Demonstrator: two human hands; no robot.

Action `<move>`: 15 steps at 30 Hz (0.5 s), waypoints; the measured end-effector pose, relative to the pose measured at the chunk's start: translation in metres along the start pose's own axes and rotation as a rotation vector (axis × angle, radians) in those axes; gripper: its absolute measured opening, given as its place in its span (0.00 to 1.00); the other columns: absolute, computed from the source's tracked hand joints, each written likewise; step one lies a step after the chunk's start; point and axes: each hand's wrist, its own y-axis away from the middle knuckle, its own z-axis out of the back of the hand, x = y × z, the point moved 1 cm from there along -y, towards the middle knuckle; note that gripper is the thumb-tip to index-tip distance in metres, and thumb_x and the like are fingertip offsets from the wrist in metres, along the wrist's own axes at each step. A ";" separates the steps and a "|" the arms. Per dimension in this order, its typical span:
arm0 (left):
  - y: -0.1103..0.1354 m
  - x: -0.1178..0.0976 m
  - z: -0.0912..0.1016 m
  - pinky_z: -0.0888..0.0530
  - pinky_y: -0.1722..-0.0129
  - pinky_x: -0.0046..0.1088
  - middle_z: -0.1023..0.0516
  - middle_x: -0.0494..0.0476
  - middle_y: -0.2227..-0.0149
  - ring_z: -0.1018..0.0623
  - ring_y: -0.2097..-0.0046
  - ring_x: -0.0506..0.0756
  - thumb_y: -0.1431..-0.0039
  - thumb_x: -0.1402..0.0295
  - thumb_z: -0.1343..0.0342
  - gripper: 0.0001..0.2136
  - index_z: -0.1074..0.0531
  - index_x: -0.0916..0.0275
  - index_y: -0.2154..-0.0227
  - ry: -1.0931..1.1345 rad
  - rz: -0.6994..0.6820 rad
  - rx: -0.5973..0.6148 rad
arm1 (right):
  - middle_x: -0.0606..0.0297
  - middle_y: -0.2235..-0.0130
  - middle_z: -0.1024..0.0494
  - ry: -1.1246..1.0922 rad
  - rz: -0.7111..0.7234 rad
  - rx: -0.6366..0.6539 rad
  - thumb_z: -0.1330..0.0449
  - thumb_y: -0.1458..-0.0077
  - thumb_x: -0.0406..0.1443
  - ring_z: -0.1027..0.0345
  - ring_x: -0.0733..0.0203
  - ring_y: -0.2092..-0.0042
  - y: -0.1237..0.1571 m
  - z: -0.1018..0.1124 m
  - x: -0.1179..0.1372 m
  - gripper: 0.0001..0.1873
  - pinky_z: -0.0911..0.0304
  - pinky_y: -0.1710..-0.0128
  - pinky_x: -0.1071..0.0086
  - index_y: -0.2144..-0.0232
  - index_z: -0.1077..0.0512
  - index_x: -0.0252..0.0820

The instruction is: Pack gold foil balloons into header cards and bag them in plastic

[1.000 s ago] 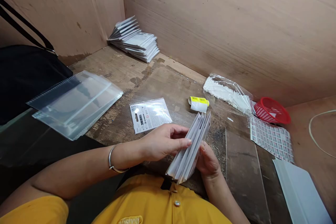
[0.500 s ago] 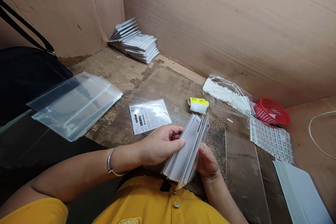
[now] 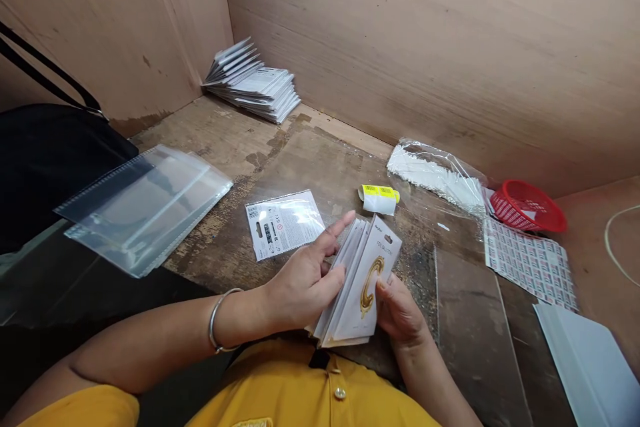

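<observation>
Close to my body, both hands hold a bundle of foil balloon packets [image 3: 357, 293]. The front one faces up and shows a gold letter balloon and a hang hole. My left hand [image 3: 305, 280] grips the bundle from the left, thumb on the packets and index finger stretched along the top. My right hand [image 3: 400, 310] pinches the right edge with its thumb on the front packet; its other fingers are hidden behind. Beyond my left hand, a single packet [image 3: 285, 223] lies back side up on the table. A yellow-and-white label roll [image 3: 379, 199] lies past the bundle.
A stack of packets [image 3: 260, 87] stands in the far corner. Clear plastic sleeves [image 3: 150, 207] lie at left beside a black bag [image 3: 55, 167]. To the right are a bag of white pieces [image 3: 435, 177], a red basket [image 3: 530, 203], a sticker sheet [image 3: 530, 260] and a white sheet [image 3: 585, 360].
The bundle has turned so the front packet's printed face shows, where edges showed before. My left index finger has stretched out, and my right thumb has come onto the front packet.
</observation>
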 end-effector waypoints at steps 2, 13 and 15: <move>0.001 0.000 0.000 0.25 0.62 0.28 0.26 0.56 0.54 0.22 0.61 0.52 0.37 0.68 0.51 0.22 0.42 0.54 0.40 -0.033 -0.058 -0.006 | 0.55 0.57 0.18 -0.014 0.006 0.006 0.29 0.58 0.45 0.23 0.46 0.56 0.000 0.000 -0.001 0.24 0.31 0.50 0.53 0.59 0.24 0.42; -0.017 0.002 0.048 0.27 0.55 0.36 0.26 0.63 0.51 0.23 0.55 0.58 0.38 0.64 0.46 0.27 0.47 0.62 0.39 -0.819 -0.066 -0.116 | 0.51 0.57 0.18 0.085 -0.099 -0.239 0.29 0.56 0.43 0.24 0.41 0.54 0.013 0.017 0.009 0.26 0.31 0.52 0.49 0.55 0.27 0.40; -0.026 -0.008 0.078 0.31 0.48 0.42 0.30 0.68 0.47 0.28 0.47 0.64 0.42 0.61 0.41 0.29 0.42 0.65 0.41 -1.232 0.005 -0.205 | 0.51 0.57 0.18 0.131 -0.125 -0.350 0.29 0.57 0.44 0.23 0.41 0.56 0.016 0.025 0.005 0.28 0.29 0.55 0.50 0.54 0.29 0.40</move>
